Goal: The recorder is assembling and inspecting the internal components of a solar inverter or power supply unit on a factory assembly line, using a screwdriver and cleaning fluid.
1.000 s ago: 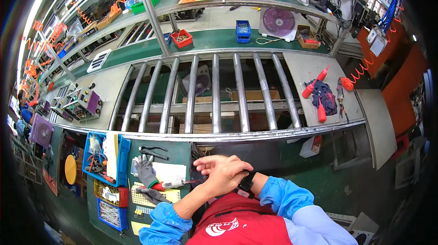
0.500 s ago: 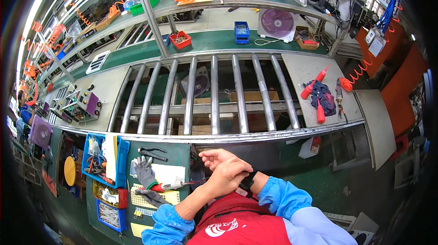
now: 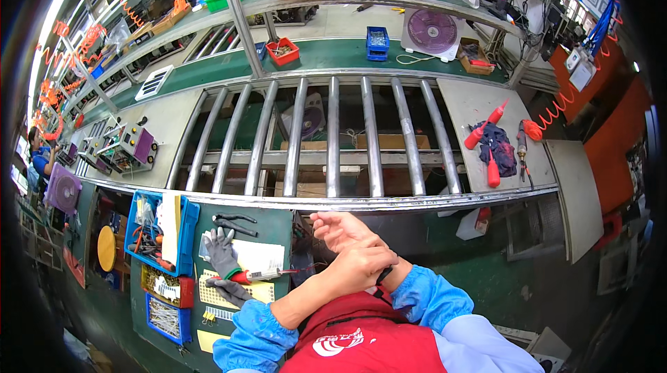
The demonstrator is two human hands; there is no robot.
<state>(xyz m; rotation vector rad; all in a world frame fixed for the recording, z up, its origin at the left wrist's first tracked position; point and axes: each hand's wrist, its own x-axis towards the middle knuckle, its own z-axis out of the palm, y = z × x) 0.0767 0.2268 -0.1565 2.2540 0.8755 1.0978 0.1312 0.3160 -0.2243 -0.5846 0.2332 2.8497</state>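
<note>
Both hands were held close to the chest, just above the red vest [image 3: 361,342], and crossed over each other at the wrists. The left hand [image 3: 358,265], fingers curled loosely, lay across the right wrist, its fingers resting at a dark wristband [image 3: 383,275]; whether it gripped the band could not be told. The right hand [image 3: 338,228] lay open, palm up, fingers relaxed and spread, holding nothing.

Blue elasticated sleeve covers [image 3: 431,298] sat on both forearms. On the green work mat [image 3: 274,224] just left of the hands lay a red-handled screwdriver [image 3: 260,275], grey work gloves [image 3: 221,251], a white paper sheet [image 3: 257,256] and black pliers [image 3: 233,219]. A blue plastic parts tray [image 3: 186,241] stood further left. A steel roller conveyor [image 3: 333,137] ran beyond the hands.
</note>
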